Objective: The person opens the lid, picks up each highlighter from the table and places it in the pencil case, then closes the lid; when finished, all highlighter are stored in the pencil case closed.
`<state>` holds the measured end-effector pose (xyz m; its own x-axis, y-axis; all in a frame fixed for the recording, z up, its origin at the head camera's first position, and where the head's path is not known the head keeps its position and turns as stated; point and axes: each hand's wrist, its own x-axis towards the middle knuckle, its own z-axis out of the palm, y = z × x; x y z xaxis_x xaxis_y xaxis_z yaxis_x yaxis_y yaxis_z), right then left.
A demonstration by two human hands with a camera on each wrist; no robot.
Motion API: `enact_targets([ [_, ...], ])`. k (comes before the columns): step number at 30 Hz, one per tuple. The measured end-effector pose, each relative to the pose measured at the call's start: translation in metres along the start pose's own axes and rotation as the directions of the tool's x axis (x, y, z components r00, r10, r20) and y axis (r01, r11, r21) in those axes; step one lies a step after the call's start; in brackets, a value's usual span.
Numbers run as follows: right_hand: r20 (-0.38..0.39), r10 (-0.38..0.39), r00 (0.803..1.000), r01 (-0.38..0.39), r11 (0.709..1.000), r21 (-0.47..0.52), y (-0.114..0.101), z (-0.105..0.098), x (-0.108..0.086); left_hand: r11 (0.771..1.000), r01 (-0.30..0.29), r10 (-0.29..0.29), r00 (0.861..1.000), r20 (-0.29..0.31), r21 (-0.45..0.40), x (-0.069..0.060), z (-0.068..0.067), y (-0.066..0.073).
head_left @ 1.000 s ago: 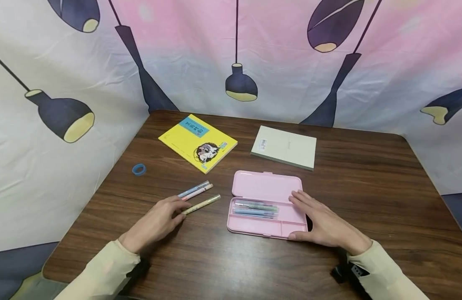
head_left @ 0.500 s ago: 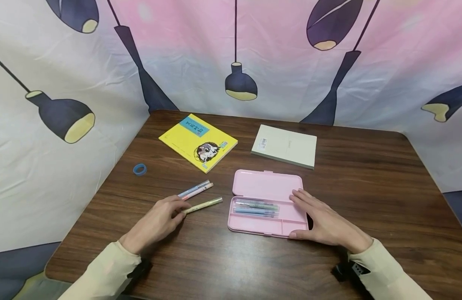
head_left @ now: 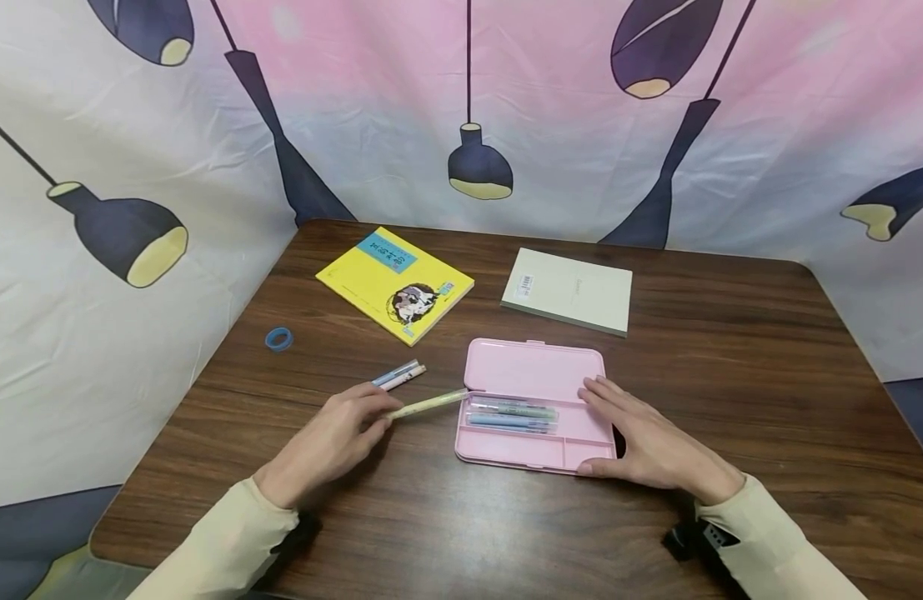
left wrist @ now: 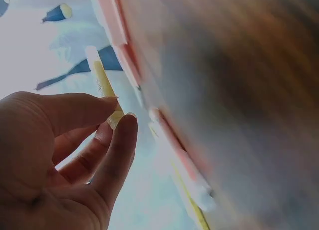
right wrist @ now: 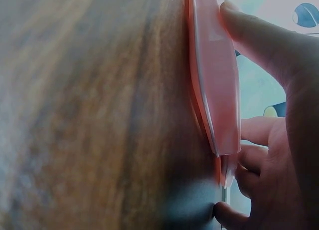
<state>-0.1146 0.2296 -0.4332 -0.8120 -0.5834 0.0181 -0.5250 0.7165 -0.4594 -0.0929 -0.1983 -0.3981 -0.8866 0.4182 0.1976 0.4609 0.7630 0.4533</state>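
Observation:
Between the thumb and fingers of my left hand (head_left: 329, 437) is a pale yellow pen (head_left: 434, 403) with a clear end. It is raised and tilted in the left wrist view, its clear end reaching the left edge of an open pink pencil case (head_left: 506, 452). Inside the case's rear compartment lie a greenish pen (head_left: 515, 410) and blue pens (head_left: 506, 422). My right hand (head_left: 649, 442) holds the case at its right end, thumb on the front edge and fingers by the hinge side. Partly behind my left hand lie a blue pen (head_left: 395, 372) and a white-pink pen (head_left: 404, 377).
A yellow book (head_left: 371, 287) and a cream notebook (head_left: 581, 292) lie toward the back of the wooden table (head_left: 731, 358). At the left sits a blue ring, like a tape roll (head_left: 278, 338). A printed cloth (head_left: 401, 142) hangs behind the table.
My left hand has lifted the yellow pen off the table and carried it right, toward the pencil case. The right hand keeps its place on the case.

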Motion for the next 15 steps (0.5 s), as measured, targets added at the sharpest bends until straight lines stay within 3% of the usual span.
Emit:
enact_targets([
  [9,-0.005,0.006,1.0,-0.006,1.0,-0.001,0.001,0.001,0.0,0.995,-0.094,0.096,0.994,0.046,-0.039,0.021,0.012,0.029],
  [15,-0.001,0.016,1.0,-0.016,1.0,-0.004,0.0,0.001,0.0,0.986,-0.157,0.161,0.984,0.07,-0.064,0.028,0.022,0.041],
])
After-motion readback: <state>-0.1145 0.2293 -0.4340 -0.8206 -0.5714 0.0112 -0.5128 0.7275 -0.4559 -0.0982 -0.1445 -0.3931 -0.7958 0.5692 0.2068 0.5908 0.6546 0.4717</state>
